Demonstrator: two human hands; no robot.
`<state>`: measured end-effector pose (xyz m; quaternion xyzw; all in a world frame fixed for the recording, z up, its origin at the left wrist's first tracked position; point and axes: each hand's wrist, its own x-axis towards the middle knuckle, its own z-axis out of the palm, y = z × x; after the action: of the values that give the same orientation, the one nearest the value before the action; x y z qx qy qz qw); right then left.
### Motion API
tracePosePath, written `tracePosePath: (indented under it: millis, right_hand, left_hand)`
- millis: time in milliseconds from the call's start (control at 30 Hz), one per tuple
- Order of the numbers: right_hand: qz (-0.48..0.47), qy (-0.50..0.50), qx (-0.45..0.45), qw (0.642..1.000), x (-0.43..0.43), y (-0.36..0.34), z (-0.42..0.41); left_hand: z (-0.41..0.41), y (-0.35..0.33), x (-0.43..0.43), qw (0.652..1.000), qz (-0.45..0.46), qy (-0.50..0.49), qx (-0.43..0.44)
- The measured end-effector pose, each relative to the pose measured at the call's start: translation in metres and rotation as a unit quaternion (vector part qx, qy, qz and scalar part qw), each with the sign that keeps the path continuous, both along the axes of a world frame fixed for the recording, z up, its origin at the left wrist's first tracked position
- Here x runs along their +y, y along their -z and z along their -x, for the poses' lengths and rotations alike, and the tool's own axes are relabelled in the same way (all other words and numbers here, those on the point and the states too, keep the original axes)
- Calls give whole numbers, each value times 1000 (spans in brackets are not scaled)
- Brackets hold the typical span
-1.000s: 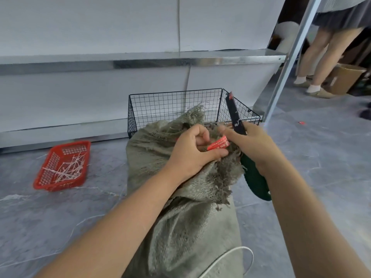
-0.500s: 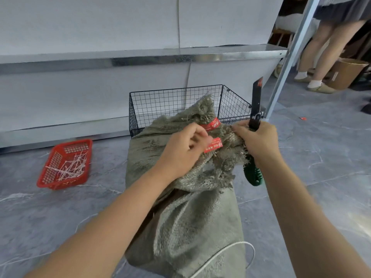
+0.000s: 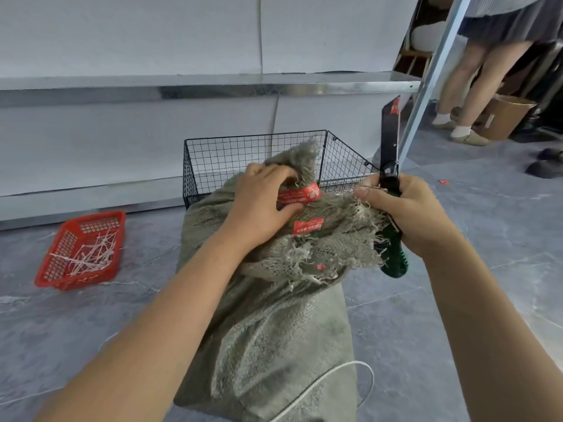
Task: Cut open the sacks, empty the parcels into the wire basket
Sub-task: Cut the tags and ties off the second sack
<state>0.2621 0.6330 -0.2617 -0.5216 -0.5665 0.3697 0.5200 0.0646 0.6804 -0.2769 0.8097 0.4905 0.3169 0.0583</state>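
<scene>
Your two hands have drawn apart across the neck of the sack (image 3: 274,324) since a second ago, and the mouth that was bunched tight between them is now spread into a wide, frayed opening. Your left hand (image 3: 259,205) has shifted from pinching the red tag to gripping a fold of the burlap just beside the upper red tag (image 3: 300,194), fingers curled shut on the cloth; a second red tag (image 3: 307,226) has come into sight below it, lying on the opened weave. Your right hand (image 3: 408,211) is closed around the knife (image 3: 390,153), and its thumb and forefinger also pinch the ragged edge of the sack against the handle. The blade, which leaned left over the basket a second ago, now stands nearly upright and clear of the cloth, green handle end poking out below your fist. That suggests the cutting of this sack is finished and you are prying the mouth wide. The sack stands on the floor, leaning against the front of the wire basket (image 3: 210,166), which looks empty as far as the mesh shows; no parcels are visible yet. Mind the raised blade as you tip the sack. The red basket (image 3: 61,278) of white ties sits well off to your left.
</scene>
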Motion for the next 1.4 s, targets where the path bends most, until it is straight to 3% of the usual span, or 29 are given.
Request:
tracePosePath:
  millis: [133,267,433,533,667,800,933,1000,1100,1233,1400]
  right_hand:
    - [-16,66,6,998,0,0,-6]
    - [-66,199,-99,973,0,-3,-10]
    - [-54,264,-250,930,3,-5,-10]
    - [-12,206,-304,930,3,-4,-8]
    - [30,156,-297,942,-3,-12,-8]
    - [-59,137,-250,957,-22,-37,-3]
    - [57,-25,-245,968,-29,-36,10]
    - [56,-15,-276,959,-22,-25,16]
    - [7,114,-268,957,-9,-15,18]
    - [-52,183,-229,955,-6,-15,19]
    - [-105,236,-293,921,-6,-16,24]
  left_hand:
    - [9,-4,3,996,18,9,83]
    - [8,-24,-10,989,103,109,10]
    - [2,-36,-26,935,236,247,-91]
    - [1,-33,-25,912,260,293,-126]
    - [-1,-28,-21,891,298,299,-169]
    - [-7,-24,-17,903,274,239,-227]
    - [-8,-24,-17,911,241,220,-254]
    - [-7,-24,-18,908,237,223,-262]
    - [-7,-25,-21,929,223,186,-229]
    - [-7,-30,-24,972,190,123,-70]
    - [2,-48,-23,961,229,153,32]
